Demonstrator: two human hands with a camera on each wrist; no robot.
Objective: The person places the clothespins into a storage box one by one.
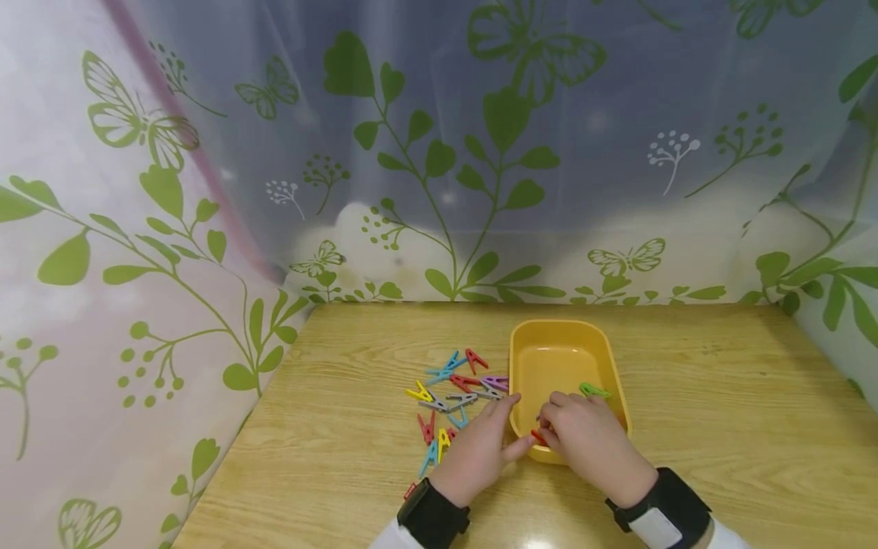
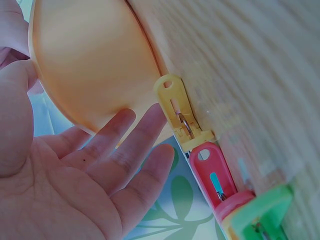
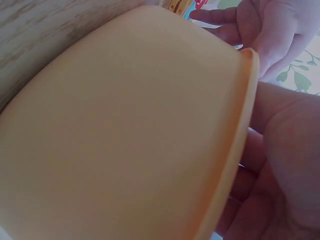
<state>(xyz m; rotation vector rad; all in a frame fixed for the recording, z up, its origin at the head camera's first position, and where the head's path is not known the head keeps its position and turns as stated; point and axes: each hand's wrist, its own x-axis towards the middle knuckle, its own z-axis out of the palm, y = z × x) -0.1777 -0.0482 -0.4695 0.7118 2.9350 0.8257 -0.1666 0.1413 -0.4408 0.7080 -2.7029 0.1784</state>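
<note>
My right hand (image 1: 586, 435) reaches into the yellow plastic bin (image 1: 565, 333), its fingers curled down near the front left corner. At its fingertips a red clothespin (image 1: 538, 438) shows, apparently pinched; the wrist views do not show this grip. My left hand (image 2: 75, 180) is spread beside the bin's left wall, thumb at the rim and fingers extended along the outside. Just beyond those fingers lie a yellow clothespin (image 2: 175, 107) and a red one (image 2: 212, 172). Inside the bin, a green clothespin (image 1: 594, 390) sits by the right wall.
A loose pile of mixed clothespins (image 1: 461, 381), in red, blue, yellow, grey and purple, lies on the wooden table (image 1: 329, 435) left of the bin. Behind the table hangs a curtain (image 1: 439, 191) with leaf and butterfly prints.
</note>
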